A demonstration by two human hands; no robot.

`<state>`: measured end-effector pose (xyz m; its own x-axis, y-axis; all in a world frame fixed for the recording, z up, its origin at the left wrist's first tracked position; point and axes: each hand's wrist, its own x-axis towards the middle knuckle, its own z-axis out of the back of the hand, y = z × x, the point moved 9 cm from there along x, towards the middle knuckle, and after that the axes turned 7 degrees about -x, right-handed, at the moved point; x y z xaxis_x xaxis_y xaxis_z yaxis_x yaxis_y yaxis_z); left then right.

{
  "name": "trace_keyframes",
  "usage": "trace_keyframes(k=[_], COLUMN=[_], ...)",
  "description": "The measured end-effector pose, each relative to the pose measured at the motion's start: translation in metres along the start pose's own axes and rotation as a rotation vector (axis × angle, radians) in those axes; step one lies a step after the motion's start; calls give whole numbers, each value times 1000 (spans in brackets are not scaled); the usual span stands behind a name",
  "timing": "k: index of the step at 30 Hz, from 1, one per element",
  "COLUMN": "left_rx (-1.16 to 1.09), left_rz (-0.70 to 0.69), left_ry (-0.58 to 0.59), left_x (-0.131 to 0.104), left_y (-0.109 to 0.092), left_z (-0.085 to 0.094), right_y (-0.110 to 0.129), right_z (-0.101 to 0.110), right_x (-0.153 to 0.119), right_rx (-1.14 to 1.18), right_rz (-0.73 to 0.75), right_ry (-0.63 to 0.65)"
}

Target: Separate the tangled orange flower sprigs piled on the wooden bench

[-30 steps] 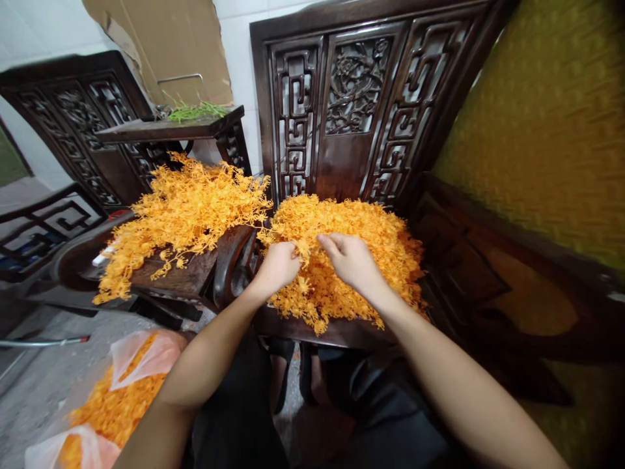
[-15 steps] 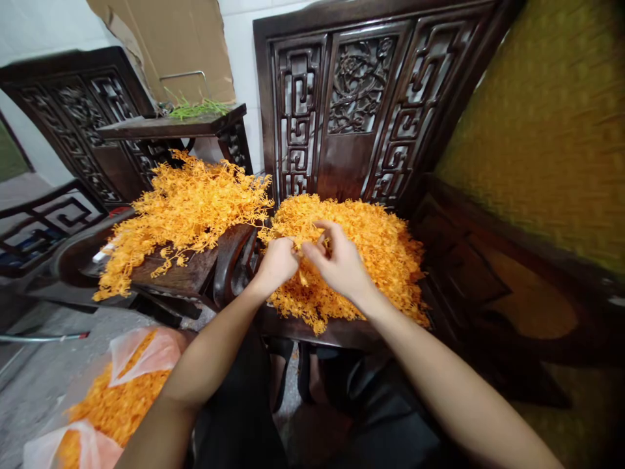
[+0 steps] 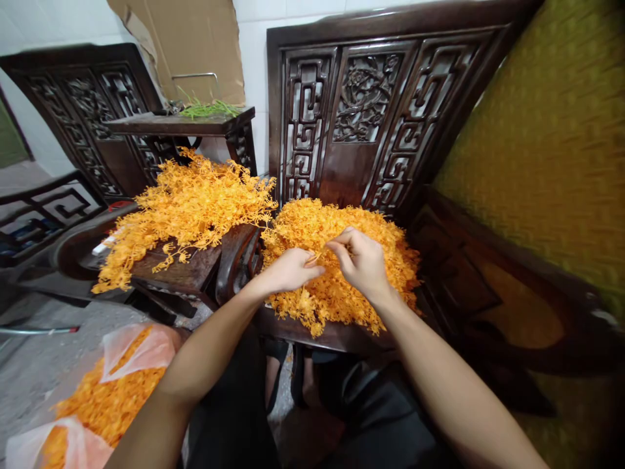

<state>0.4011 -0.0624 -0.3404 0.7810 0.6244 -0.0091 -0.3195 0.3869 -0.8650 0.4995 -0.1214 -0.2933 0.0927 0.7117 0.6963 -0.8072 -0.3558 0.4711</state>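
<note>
Over a heap of orange artificial flower pieces [image 3: 307,303] on the dark wooden chair in front of me, both hands are close together. A thin orange plastic stem [image 3: 319,253] stretches between my fingertips. My left hand [image 3: 291,270] is closed, pinching the stem's left end between thumb and fingers. My right hand [image 3: 364,264] is curled, thumb and forefinger pinched at the other end. The small part of the piece inside the fingers is hidden. To the left, a looser pile of orange strands [image 3: 195,202] lies spread on a wooden side table, some hanging over its edge.
A carved dark chair back [image 3: 342,163] stands behind the heap. Thin green stems [image 3: 209,109] lie on a raised wooden stand beside a cardboard sheet [image 3: 195,39]. On the floor at lower left, a translucent bag [image 3: 141,352] holds more orange pieces. A yellow woven surface [image 3: 551,143] rises at right.
My left hand has turned from a fist to a flatter pinch and moved slightly right. My right hand has moved right and closed into a pinch. The stem now shows between them.
</note>
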Motion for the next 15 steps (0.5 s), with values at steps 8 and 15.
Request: trace_keyframes(k=[8, 15], left_rx=[-266, -218], left_rz=[83, 65], left_ry=[-12, -148], left_x=[-9, -1], left_y=[18, 27], left_z=[8, 21], right_y=[-114, -96], right_z=[103, 51], right_x=[-15, -6], right_rx=[246, 461], right_rz=[-489, -468], right_ry=[-786, -337])
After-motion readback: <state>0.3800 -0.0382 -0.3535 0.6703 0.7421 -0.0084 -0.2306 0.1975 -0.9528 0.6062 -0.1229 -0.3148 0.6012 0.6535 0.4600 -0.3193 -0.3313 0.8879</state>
